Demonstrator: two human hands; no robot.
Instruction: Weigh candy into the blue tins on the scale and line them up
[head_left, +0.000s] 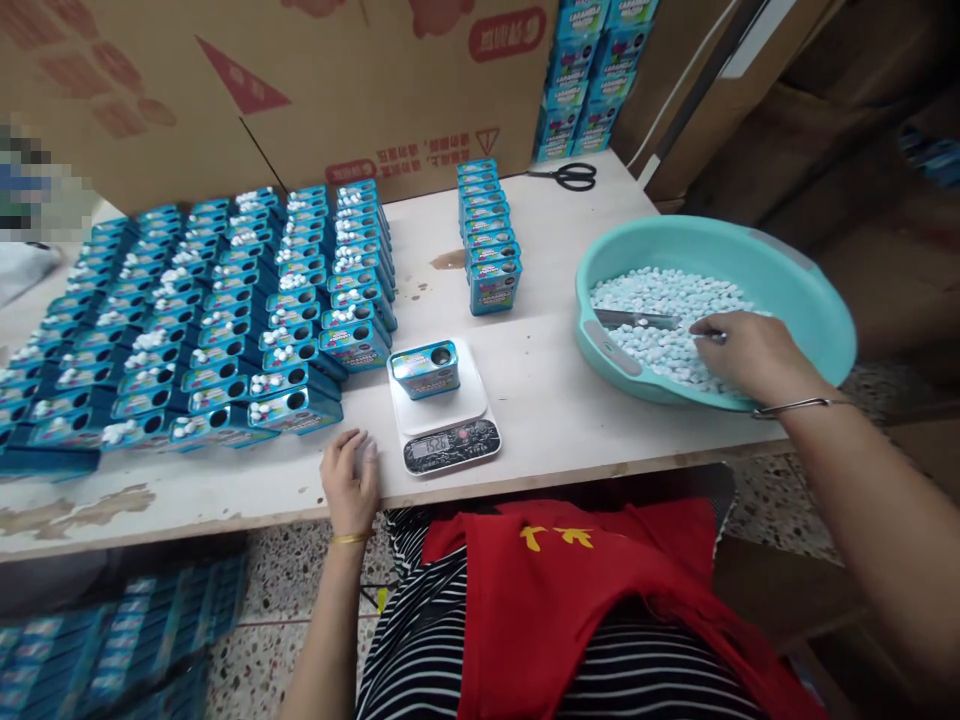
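Head view, and the right hand (757, 355) is down in the turquoise basin (832, 315) near the surface's right edge, fingers wrapped around the handle of a metal scoop (637, 319), its blade lying among the white pellets (667, 285). Over on the left, the left hand (351, 480) holds nothing, loosely curled, resting at the front edge of the table (540, 420). Just beside it, also near that front edge, sits the scale (471, 395), one blue tin (425, 375) upright on its platform, round hole facing up.

Trouble spots? That hole is small, so a heaped or tilted scoop could well scatter pellets over the lid. The left hand is close enough that a nudge might upset the reading, and the tin could topple if knocked. The basin seems to reach past the right edge; a forearm leaning hard on its rim could tip it. And the packed tins (206, 325) towards the left edge carry loose pellets on top: one careless bump, and those may roll off.
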